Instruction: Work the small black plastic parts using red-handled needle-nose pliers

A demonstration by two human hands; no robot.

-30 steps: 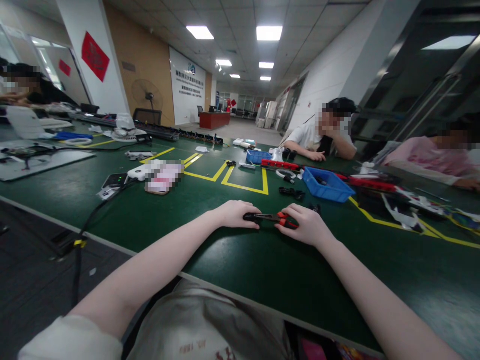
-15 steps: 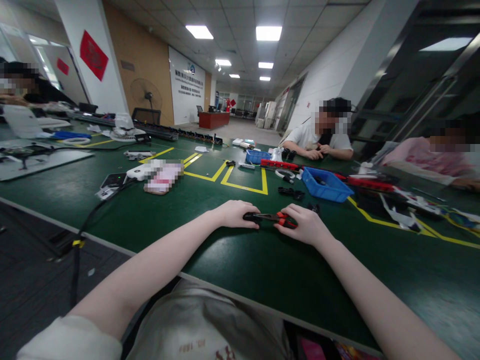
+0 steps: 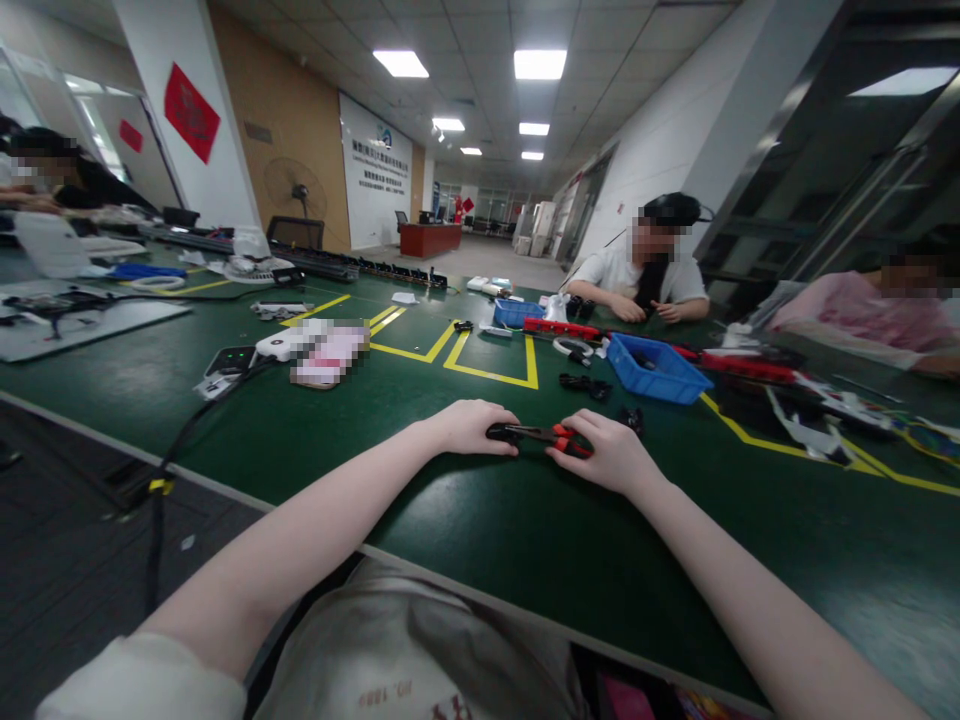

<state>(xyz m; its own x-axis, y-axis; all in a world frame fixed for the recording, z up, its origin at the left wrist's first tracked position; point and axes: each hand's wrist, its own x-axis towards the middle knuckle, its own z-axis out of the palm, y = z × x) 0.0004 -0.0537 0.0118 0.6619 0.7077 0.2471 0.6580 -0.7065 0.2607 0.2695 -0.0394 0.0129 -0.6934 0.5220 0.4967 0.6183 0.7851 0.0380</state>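
My right hand (image 3: 609, 452) is closed around the red and black handles of a pair of pliers (image 3: 564, 438). The long jaws point left and reach a small black part (image 3: 505, 433) that my left hand (image 3: 477, 428) pinches. What that part is, and whether the jaws grip it, I cannot make out. Both hands are low over the green table (image 3: 480, 530). Just behind my right hand lies a small black piece (image 3: 631, 418), and farther back several black pieces (image 3: 585, 385) lie together.
A blue bin (image 3: 656, 372) stands at the right, with a smaller blue bin (image 3: 519, 314) farther back. At the left are a phone (image 3: 330, 355), a white device (image 3: 279, 342) and a thick black cable (image 3: 159, 530). Co-workers (image 3: 656, 265) sit across the table.
The view has shifted very slightly. The red plier handles look spread a little wider in my right hand. Across the table, a co-worker's hands have moved apart.
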